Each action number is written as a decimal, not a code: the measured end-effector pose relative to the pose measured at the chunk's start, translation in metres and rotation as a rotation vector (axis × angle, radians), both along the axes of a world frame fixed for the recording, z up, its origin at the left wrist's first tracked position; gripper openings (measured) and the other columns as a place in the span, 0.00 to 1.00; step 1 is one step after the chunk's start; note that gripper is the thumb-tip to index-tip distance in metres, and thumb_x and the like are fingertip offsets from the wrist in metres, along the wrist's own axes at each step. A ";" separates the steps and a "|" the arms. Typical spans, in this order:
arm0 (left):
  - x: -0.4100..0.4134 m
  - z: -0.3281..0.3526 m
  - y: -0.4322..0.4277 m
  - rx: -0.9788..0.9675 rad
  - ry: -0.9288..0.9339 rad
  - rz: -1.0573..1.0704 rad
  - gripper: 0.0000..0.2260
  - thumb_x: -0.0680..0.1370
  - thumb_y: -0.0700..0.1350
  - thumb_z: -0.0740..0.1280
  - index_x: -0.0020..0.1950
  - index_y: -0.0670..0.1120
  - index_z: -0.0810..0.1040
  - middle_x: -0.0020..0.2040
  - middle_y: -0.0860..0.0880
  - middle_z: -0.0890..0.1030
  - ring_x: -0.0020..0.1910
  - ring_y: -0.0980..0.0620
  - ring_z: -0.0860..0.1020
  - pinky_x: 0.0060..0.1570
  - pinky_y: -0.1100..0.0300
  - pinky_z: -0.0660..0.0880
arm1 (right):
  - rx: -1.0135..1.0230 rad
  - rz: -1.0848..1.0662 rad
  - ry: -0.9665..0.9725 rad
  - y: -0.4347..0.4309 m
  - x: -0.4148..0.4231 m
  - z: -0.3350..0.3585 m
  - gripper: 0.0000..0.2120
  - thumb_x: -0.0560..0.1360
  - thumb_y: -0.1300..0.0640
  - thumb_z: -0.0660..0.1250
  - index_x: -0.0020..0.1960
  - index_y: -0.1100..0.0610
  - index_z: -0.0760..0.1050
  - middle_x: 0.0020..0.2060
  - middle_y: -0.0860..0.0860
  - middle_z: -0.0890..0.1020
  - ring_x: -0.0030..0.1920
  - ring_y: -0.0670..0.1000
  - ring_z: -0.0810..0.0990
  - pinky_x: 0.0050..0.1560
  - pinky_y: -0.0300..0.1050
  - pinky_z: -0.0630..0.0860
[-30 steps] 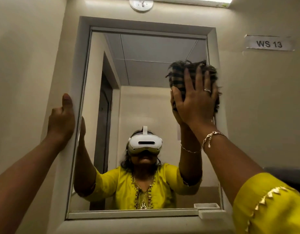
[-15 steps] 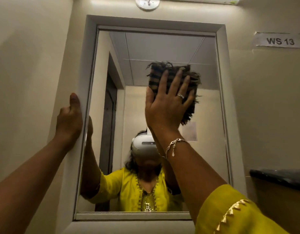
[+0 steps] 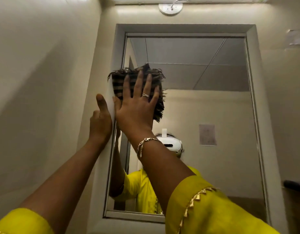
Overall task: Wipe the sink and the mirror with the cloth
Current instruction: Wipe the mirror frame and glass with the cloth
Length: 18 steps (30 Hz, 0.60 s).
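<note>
A tall mirror (image 3: 205, 98) in a pale frame fills the wall ahead. With fingers spread flat, my right hand (image 3: 137, 105) presses a dark checked cloth (image 3: 119, 81) with frayed edges against the upper left of the glass, right at the frame. My left hand (image 3: 100, 120) grips the left edge of the mirror frame (image 3: 119, 48) just beside it, thumb pointing up and fingers curled round the edge. The sink is out of view.
A plain wall (image 3: 44, 81) runs close on the left. A light fitting (image 3: 170, 7) sits above the mirror. At the right edge a dark ledge (image 3: 294, 184) juts out, and a paper label (image 3: 297, 37) hangs on the wall.
My right hand has slid the cloth leftward across the mirror, from the upper right to the left frame edge. My left hand stays on the frame. The view has shifted left.
</note>
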<state>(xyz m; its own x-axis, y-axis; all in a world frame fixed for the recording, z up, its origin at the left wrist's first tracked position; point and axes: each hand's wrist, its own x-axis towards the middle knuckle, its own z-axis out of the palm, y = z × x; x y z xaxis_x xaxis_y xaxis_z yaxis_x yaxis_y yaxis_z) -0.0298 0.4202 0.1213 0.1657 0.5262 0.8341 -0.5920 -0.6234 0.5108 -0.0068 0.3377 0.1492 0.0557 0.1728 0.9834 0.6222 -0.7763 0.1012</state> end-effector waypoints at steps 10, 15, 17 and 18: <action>-0.002 0.002 -0.003 0.073 0.039 0.068 0.28 0.79 0.58 0.43 0.32 0.41 0.68 0.29 0.43 0.69 0.29 0.47 0.68 0.32 0.59 0.63 | -0.063 0.028 -0.205 -0.038 0.026 -0.012 0.28 0.76 0.42 0.54 0.73 0.51 0.59 0.74 0.57 0.58 0.75 0.60 0.54 0.70 0.56 0.41; 0.001 0.000 0.002 0.083 0.064 0.091 0.26 0.79 0.58 0.44 0.30 0.43 0.65 0.28 0.44 0.67 0.29 0.50 0.67 0.32 0.62 0.62 | -0.002 -0.017 -0.234 -0.085 0.045 -0.022 0.29 0.75 0.39 0.52 0.72 0.50 0.61 0.73 0.56 0.62 0.73 0.60 0.58 0.70 0.54 0.45; 0.003 0.000 0.003 0.094 0.072 0.090 0.27 0.79 0.59 0.44 0.30 0.43 0.66 0.28 0.45 0.67 0.29 0.50 0.67 0.32 0.62 0.62 | 0.029 -0.044 -0.224 -0.110 0.052 -0.024 0.29 0.75 0.38 0.52 0.73 0.49 0.60 0.74 0.56 0.61 0.74 0.59 0.56 0.70 0.53 0.45; 0.004 0.000 0.003 0.100 0.077 0.095 0.27 0.79 0.59 0.44 0.30 0.43 0.66 0.28 0.45 0.67 0.29 0.50 0.67 0.32 0.62 0.62 | 0.038 -0.057 -0.212 -0.122 0.056 -0.025 0.30 0.75 0.38 0.52 0.73 0.49 0.60 0.74 0.55 0.60 0.74 0.58 0.55 0.71 0.53 0.45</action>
